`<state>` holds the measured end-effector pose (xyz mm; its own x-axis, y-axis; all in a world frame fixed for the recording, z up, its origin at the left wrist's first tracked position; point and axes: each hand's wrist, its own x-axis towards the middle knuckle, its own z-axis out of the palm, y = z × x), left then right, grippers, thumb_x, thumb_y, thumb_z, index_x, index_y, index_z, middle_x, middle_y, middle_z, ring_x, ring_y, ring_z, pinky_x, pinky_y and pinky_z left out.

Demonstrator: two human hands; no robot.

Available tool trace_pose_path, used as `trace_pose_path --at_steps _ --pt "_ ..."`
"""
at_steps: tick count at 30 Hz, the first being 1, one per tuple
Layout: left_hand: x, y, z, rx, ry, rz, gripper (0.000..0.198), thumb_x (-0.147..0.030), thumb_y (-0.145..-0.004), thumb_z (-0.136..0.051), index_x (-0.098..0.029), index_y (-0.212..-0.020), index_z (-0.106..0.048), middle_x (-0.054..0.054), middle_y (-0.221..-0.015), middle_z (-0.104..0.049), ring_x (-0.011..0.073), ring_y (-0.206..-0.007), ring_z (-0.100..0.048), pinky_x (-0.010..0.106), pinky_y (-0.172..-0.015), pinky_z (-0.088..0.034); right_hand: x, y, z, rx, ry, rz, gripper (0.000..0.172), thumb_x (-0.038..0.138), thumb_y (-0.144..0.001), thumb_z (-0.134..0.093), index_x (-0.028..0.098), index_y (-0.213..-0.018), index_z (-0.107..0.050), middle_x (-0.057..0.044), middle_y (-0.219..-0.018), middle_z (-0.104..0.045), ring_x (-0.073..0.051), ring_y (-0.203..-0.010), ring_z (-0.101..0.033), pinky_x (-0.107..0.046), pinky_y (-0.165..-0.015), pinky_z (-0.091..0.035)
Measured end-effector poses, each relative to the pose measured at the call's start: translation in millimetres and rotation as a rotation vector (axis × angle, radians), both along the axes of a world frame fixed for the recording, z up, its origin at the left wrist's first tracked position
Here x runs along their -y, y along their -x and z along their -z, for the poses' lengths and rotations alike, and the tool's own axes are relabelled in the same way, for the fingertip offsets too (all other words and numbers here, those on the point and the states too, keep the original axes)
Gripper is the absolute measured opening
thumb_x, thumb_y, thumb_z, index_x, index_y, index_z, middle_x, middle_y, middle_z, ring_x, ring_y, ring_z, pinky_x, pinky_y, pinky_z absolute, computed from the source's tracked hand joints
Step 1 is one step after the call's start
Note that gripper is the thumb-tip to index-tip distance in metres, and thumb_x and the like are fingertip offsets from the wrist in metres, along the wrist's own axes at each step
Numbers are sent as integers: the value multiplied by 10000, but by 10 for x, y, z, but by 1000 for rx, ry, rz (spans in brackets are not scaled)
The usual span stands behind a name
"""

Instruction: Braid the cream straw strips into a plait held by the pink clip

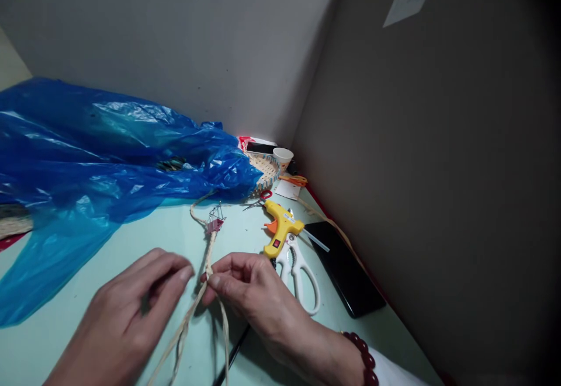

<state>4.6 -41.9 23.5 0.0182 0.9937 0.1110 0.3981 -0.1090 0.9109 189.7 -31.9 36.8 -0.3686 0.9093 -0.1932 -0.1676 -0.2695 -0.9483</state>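
Pinching the straw braid [209,253], the right hand [258,298] arches palm-down while the left hand [131,310] hovers beside, fingers curled, empty.

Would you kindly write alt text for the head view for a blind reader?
The right hand pinches a straw braid on a green table, the left hand close beside. A binder clip grips the braid's far end; a yellow glue gun, white scissors and blue bag lie nearby.
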Motion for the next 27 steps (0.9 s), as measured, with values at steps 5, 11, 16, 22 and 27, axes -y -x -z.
trace_pose_path --at_steps 5,11,16,22,27 --pt "-219 -113 89 465 627 309 530 -689 -679 -806 -203 -856 -689 -52 -602 -524 85 -442 -427 203 -428 -341 -40 0 65 -107 36 -72 392 500 -778 -829 162 -772 -632 59 -574 -558 -64 -489 -362 -221 -622 -403" --pt "-176 -124 82 384 636 220 531 -674 -669 -811 -194 -841 -663 -33 -645 -574 56 -481 -253 204 -462 -160 5 -71 19 197 -156 -106 185 349 -933 -652 167 -907 -632 -28 -725 -682 -169 -741 -627 -273 -753 -466" --pt "-115 -82 52 255 611 205 421 -586 -716 -771 -223 -886 -639 -43 -625 -584 116 -533 -311 240 -511 -201 124 -155 -76 804 -499 -122 218 218 -991 -498 181 -1199 -553 -78 -905 -744 -232 -902 -662 -291 -726 -425" --pt "-116 -165 19 201 540 180 362 -527 -649 -792 -210 -613 -620 -9 -594 -629 182 -640 -529 257 -618 -407 179 -129 11 1183 -907 -117 138 178 -954 -504 216 -872 -609 -24 -774 -699 -176 -610 -574 -317 -556 -253" --pt "-85 -104 139 295 584 123 413 -561 -648 -852 -199 -781 -706 -40 -550 -593 136 -534 -497 213 -527 -382 249 -30 172 1182 -1311 24 98 140 -843 -525 164 -848 -619 -24 -639 -631 -192 -517 -568 -343 -444 -207"
